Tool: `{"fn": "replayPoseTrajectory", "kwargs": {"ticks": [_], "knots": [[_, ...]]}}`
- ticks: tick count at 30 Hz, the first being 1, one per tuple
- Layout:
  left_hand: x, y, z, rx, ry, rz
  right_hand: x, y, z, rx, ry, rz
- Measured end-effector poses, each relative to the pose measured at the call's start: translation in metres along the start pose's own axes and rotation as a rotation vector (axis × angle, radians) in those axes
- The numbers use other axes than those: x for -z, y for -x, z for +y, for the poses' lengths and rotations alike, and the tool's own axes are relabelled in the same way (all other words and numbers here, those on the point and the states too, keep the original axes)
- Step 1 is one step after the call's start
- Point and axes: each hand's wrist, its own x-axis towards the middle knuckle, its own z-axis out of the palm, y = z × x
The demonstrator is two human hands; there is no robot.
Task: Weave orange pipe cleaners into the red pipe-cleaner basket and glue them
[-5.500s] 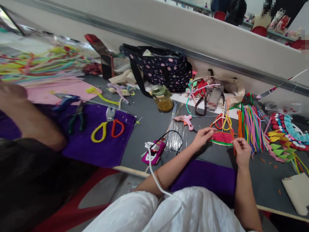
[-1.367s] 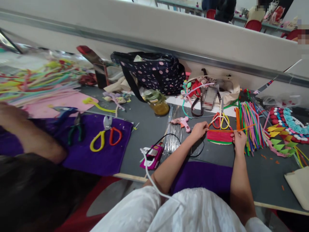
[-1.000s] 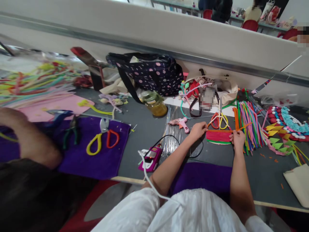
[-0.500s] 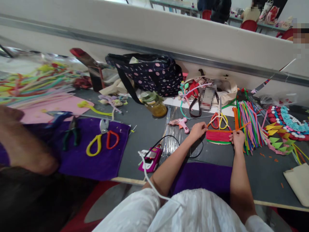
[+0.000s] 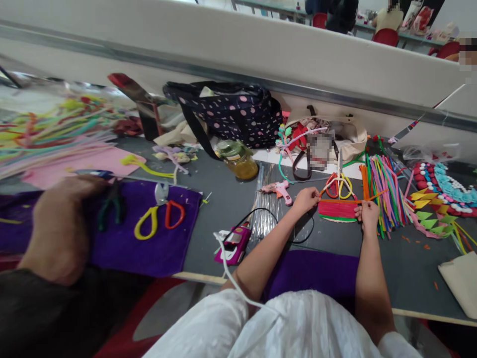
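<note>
My left hand pinches the left end of an orange pipe cleaner. It is stretched flat across the top of a red craft panel with a green lower edge. My right hand is closed on the pipe cleaner at the panel's right side. The pipe cleaner's loose end sticks out to the right over a bundle of coloured pipe cleaners. A pink glue gun lies just left of my left hand.
Scissors lie behind the panel. A jar, a dotted bag and a pink power strip sit to the left. A neighbour's arm rests on a purple cloth with scissors and pliers.
My right hand has brought the orange pipe cleaner down flat along the panel's top; both hands now hold it still. The neighbour's arm has shifted right toward the pliers.
</note>
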Motion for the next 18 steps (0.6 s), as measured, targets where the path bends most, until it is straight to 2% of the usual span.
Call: {"fn": "replayPoseTrajectory", "kwargs": {"ticks": [6, 10, 12, 15, 18], "knots": [[0.001, -0.001, 0.001, 0.011, 0.010, -0.003, 0.001, 0.001, -0.001, 0.011, 0.006, 0.021], [0.001, -0.001, 0.000, 0.013, 0.011, -0.005, 0.005, 0.006, -0.011, 0.070, 0.033, 0.108], [0.000, -0.002, -0.002, 0.012, 0.011, -0.002, 0.008, 0.010, -0.018, 0.170, 0.116, 0.205], [-0.001, -0.003, -0.004, 0.013, 0.012, -0.002, 0.014, 0.015, -0.030, 0.414, 0.363, 0.302], [-0.001, -0.003, -0.005, 0.013, 0.014, -0.007, 0.016, 0.014, -0.036, 0.670, 0.598, 0.191]]}}
